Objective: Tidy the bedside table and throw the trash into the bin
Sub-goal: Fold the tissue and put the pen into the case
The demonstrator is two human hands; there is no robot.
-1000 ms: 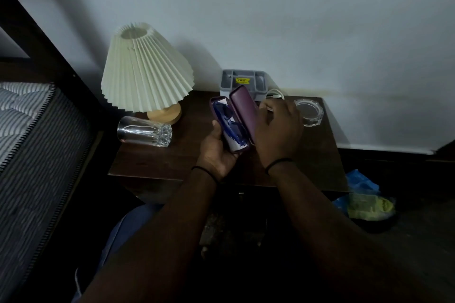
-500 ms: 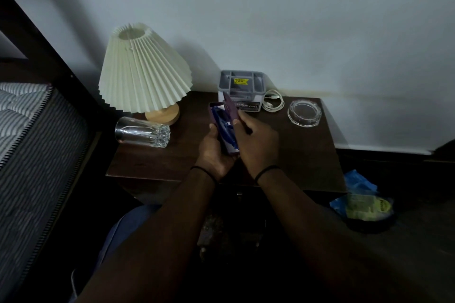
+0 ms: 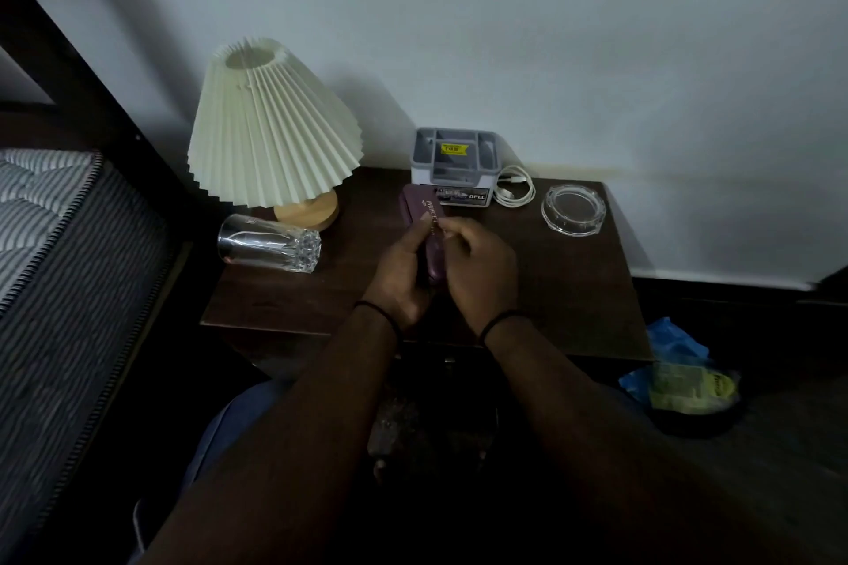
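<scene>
Organiser box (image 3: 454, 179) front label: "OPEL"
Box's yellow sticker (image 3: 453, 148): digits, too blurred to read
Purple case (image 3: 424, 216) lid: pale lettering, unreadable

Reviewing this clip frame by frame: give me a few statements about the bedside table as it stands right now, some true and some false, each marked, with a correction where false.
1. The purple glasses case is closed, held by both the left hand and the right hand. True.
2. The drinking glass stands upright by the lamp. False: it lies on its side in front of the lamp base.
3. The white cable lies coiled between the grey organizer box and the glass ashtray. True.
4. The bin on the floor is empty. False: blue and yellow wrappers sit in it.
5. The ashtray sits on the table's left side. False: it is at the back right.
</scene>
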